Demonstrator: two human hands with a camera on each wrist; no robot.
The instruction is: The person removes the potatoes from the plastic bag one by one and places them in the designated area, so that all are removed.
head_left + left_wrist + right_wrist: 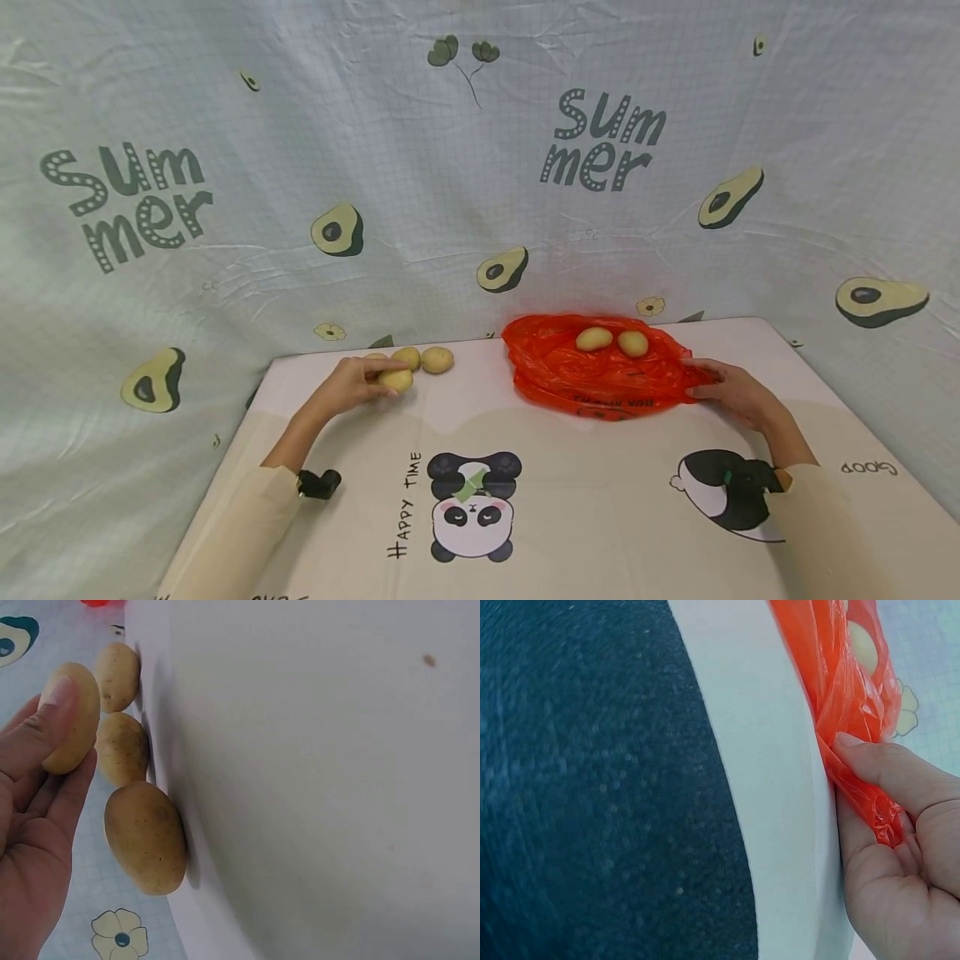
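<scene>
The left hand pinches a potato, thumb laid on one side and fingers on the other, near the left end of the surface. The right hand grips gathered plastic at the right end of the red bag. The step looks like lifting that potato while the bag is steadied. A light pinch about its middle should do, raised well above the three loose potatoes just behind so none gets nudged. The bag is limp, so a firm hold on its gathered end would help; a tug could roll the two potatoes there, and whether they lie inside or on top I cannot tell.

The held potato is a smooth oval with no marked front. Its long axis runs roughly left to right, along the row behind. The bag also stretches left to right, its bunched end pointing right.
</scene>
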